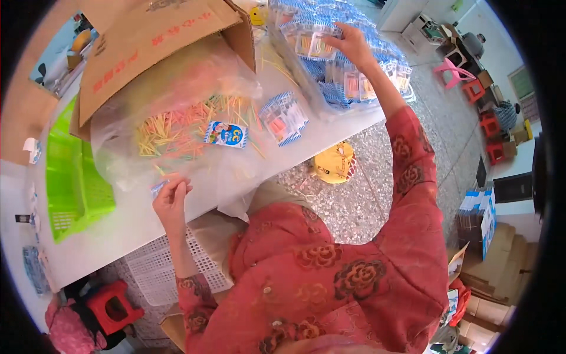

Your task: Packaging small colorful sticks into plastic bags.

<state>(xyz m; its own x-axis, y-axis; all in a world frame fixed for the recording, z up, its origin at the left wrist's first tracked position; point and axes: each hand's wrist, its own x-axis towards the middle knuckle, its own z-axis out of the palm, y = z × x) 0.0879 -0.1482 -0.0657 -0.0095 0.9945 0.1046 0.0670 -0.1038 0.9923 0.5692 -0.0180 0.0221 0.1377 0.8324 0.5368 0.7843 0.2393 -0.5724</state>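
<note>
My right hand (354, 47) reaches over a clear plastic tray (315, 97) at the back right. Its thumb and fingers grip the edge of a blue-and-white packet (309, 44) with a clear window and thin sticks inside. More such packets fill the tray in a heap. At the table's front left, my left hand (171, 197) is closed in a pinch, with the corner of a small blue-and-white packet (157, 187) showing beside its fingers. Between the hands, a pile of thin coloured sticks (177, 130) spills from a clear plastic bag, with a blue packet (226, 134) lying on it.
A few windowed packets (284, 118) lie on the white table (194, 203). A cardboard box (159, 41) stands behind the sticks, a green basket (76, 183) at left. Below the table edge are a white basket (156, 265), a red stool (115, 307) and a yellow round item (334, 162).
</note>
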